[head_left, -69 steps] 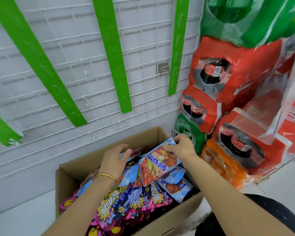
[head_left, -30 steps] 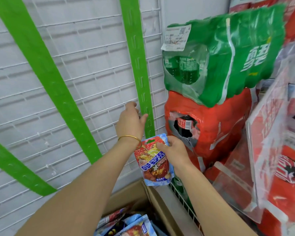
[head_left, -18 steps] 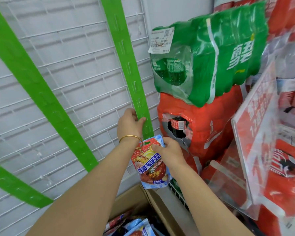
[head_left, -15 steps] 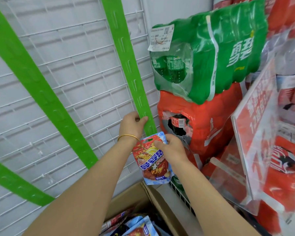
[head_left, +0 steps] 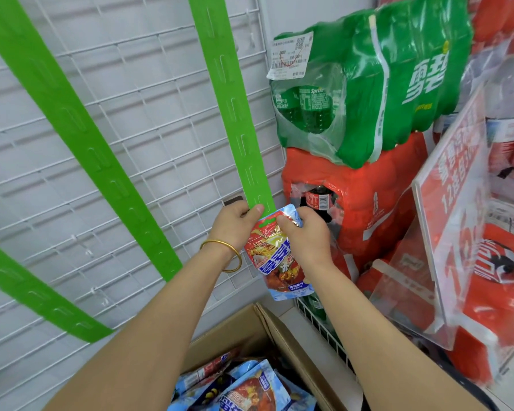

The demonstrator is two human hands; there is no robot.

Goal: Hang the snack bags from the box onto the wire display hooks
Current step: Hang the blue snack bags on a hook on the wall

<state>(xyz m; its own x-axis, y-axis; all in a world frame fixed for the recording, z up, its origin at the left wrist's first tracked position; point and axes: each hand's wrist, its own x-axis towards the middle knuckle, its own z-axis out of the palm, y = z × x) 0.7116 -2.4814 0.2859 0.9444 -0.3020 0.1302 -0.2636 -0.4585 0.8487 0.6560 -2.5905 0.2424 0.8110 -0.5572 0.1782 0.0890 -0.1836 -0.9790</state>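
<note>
At the bottom centre of the frame an open cardboard box (head_left: 251,329) holds a heap of snack bags (head_left: 250,391), blue-edged with red and orange fronts, lying flat and overlapping; only the near ones show, as both forearms cross in front of the box. Above it, near the middle of the frame, the right hand (head_left: 306,232) grips one snack bag (head_left: 281,262) by its top right corner, fingers curled round the edge, so the bag hangs upright and clear of the box. The left hand (head_left: 236,223), with a gold bangle (head_left: 221,253) at the wrist, pinches the bottom end of a green strip (head_left: 241,129) between thumb and fingers. The top of the held bag overlaps that strip end, and green shows through the bag's hanging slot; whether a tab has caught in the slot cannot be told. The strip runs up to the top of the frame over a white wire grid (head_left: 137,108) that fills the left half, and two more green strips (head_left: 72,129) slant across the grid further left. To the right of the hands a red shrink-wrapped pack of cola bottles (head_left: 368,203) stands close behind the right hand, with a green pack of soda bottles (head_left: 383,78) stacked on top of it. At the right edge a red sign in a clear holder (head_left: 454,203) leans in front of more red packs.
</note>
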